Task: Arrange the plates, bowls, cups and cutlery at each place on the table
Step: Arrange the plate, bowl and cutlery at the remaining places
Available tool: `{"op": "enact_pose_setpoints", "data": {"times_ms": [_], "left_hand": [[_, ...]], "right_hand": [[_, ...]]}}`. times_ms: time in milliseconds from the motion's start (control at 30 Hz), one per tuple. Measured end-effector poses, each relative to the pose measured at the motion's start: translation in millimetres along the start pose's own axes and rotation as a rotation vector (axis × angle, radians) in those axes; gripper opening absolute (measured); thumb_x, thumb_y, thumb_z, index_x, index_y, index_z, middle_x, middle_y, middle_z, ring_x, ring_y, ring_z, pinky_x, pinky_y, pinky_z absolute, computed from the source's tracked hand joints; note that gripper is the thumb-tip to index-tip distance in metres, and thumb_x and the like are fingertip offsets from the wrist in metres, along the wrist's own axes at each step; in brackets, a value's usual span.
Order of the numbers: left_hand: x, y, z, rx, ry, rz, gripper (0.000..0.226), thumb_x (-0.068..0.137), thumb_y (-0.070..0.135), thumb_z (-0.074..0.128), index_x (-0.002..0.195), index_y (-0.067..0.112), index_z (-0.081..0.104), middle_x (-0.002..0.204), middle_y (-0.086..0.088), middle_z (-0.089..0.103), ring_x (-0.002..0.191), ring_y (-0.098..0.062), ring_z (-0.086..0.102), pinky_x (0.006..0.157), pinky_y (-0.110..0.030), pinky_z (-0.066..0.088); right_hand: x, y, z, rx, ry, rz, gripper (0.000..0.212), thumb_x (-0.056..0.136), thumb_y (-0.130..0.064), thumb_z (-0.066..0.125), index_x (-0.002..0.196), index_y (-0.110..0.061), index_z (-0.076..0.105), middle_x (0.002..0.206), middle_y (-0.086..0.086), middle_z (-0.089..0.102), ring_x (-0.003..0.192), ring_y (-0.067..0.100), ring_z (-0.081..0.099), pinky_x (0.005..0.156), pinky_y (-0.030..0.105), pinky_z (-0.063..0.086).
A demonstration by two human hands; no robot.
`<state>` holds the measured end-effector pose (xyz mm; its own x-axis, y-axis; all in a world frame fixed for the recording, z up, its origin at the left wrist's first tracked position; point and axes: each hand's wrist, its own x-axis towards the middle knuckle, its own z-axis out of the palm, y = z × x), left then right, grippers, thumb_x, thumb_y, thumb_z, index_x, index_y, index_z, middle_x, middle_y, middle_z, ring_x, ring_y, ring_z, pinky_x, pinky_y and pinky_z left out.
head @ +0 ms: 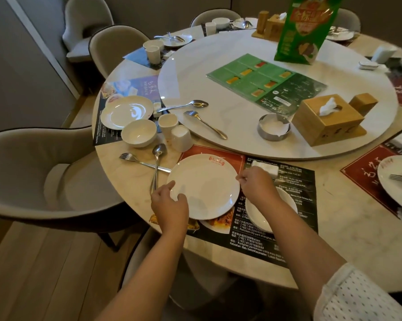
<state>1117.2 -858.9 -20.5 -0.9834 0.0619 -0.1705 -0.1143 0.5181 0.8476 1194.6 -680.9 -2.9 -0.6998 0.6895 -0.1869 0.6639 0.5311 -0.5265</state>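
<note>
A white plate [204, 184] with a red logo lies on the red and black placemat [276, 218] in front of me. My left hand [168, 205] grips its near left rim, thumb on top. My right hand [256, 184] touches its right rim, fingers pinched there. Under my right wrist sits a white bowl [258, 216]. Left of the plate a spoon [158, 163] and a fork [139, 160] lie crossed on the bare table. Two white cups [174, 130], another bowl [138, 133] and a second plate [126, 112] stand further left.
A spoon [186, 105] and fork [204, 123] lie on the big turntable [218, 66], along with a green menu [265, 82], a wooden tissue box [327, 119] and a metal ashtray [274, 127]. Grey chairs [33, 172] ring the table. Another plate [396, 181] with a fork sits at the right.
</note>
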Motion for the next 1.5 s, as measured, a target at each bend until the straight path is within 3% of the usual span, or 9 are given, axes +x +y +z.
{"op": "enact_pose_setpoints", "data": {"times_ms": [100,200,333,700,900,1033,1200,1367,1500], "left_hand": [[-21,7,12,-0.068,-0.094,0.115,0.03,0.091,0.009,0.055,0.116,0.025,0.062,0.127,0.005,0.048,0.118,-0.011,0.047,0.093,-0.024,0.039],[-49,12,31,-0.109,-0.339,0.129,0.026,0.093,0.015,0.055,0.116,0.022,0.065,0.118,0.007,0.061,0.112,-0.012,0.056,0.095,-0.027,0.044],[-79,15,51,-0.102,-0.493,0.045,0.028,0.094,0.019,0.052,0.119,0.024,0.064,0.117,0.004,0.066,0.107,-0.014,0.061,0.096,-0.043,0.051],[-87,23,45,-0.052,-0.588,0.037,0.031,0.095,0.021,0.048,0.12,0.029,0.065,0.115,0.005,0.067,0.106,-0.016,0.059,0.094,-0.043,0.051],[-55,24,25,-0.134,-0.508,0.097,0.024,0.094,0.016,0.053,0.107,0.029,0.069,0.103,0.014,0.068,0.1,-0.006,0.063,0.093,-0.036,0.052],[-12,22,4,-0.191,-0.372,0.132,0.024,0.093,0.012,0.053,0.099,0.03,0.069,0.097,0.012,0.07,0.094,-0.003,0.065,0.09,-0.036,0.054],[53,10,-27,-0.19,-0.244,0.129,0.026,0.091,0.014,0.056,0.088,0.039,0.066,0.092,0.015,0.069,0.09,-0.004,0.064,0.078,-0.026,0.053],[116,-8,-59,-0.168,-0.224,0.1,0.025,0.091,0.014,0.057,0.086,0.037,0.066,0.086,0.018,0.067,0.077,0.005,0.062,0.066,-0.019,0.046],[150,-22,-70,-0.139,-0.283,0.133,0.019,0.091,0.013,0.057,0.094,0.027,0.069,0.09,0.013,0.07,0.086,-0.003,0.063,0.075,-0.024,0.05]], "right_hand": [[-25,22,-7,-0.006,0.216,0.034,0.02,0.091,-0.011,0.058,0.103,-0.019,0.072,0.12,0.002,0.061,0.114,0.022,0.051,0.088,0.031,0.044],[-55,44,-11,-0.107,0.322,0.185,0.025,0.091,-0.018,0.058,0.113,-0.027,0.065,0.124,-0.001,0.057,0.119,0.023,0.043,0.092,0.04,0.045],[-72,59,-9,-0.038,0.294,0.245,0.036,0.092,-0.009,0.053,0.125,-0.023,0.058,0.133,-0.003,0.048,0.121,0.022,0.043,0.092,0.038,0.046],[-88,61,-8,0.038,0.266,0.236,0.031,0.093,-0.01,0.052,0.12,-0.021,0.063,0.14,-0.003,0.043,0.125,0.02,0.041,0.09,0.033,0.045],[-87,33,3,-0.016,0.359,0.148,0.022,0.088,-0.02,0.063,0.105,-0.031,0.069,0.132,-0.009,0.049,0.127,0.015,0.03,0.1,0.037,0.039],[-71,-5,22,0.163,0.305,-0.038,0.016,0.088,-0.018,0.063,0.091,-0.032,0.069,0.106,-0.014,0.057,0.116,0.009,0.036,0.091,0.023,0.028],[-40,-71,57,0.233,0.196,-0.123,0.014,0.089,-0.02,0.061,0.09,-0.032,0.069,0.095,-0.019,0.056,0.102,-0.001,0.035,0.077,0.011,0.027],[-3,-133,95,0.227,0.184,-0.111,0.015,0.088,-0.021,0.061,0.092,-0.03,0.072,0.093,-0.013,0.065,0.097,0.006,0.041,0.076,0.021,0.035],[22,-165,120,0.198,0.188,0.014,0.013,0.086,-0.028,0.063,0.092,-0.034,0.073,0.096,-0.002,0.06,0.094,0.016,0.05,0.075,0.025,0.043]]}}
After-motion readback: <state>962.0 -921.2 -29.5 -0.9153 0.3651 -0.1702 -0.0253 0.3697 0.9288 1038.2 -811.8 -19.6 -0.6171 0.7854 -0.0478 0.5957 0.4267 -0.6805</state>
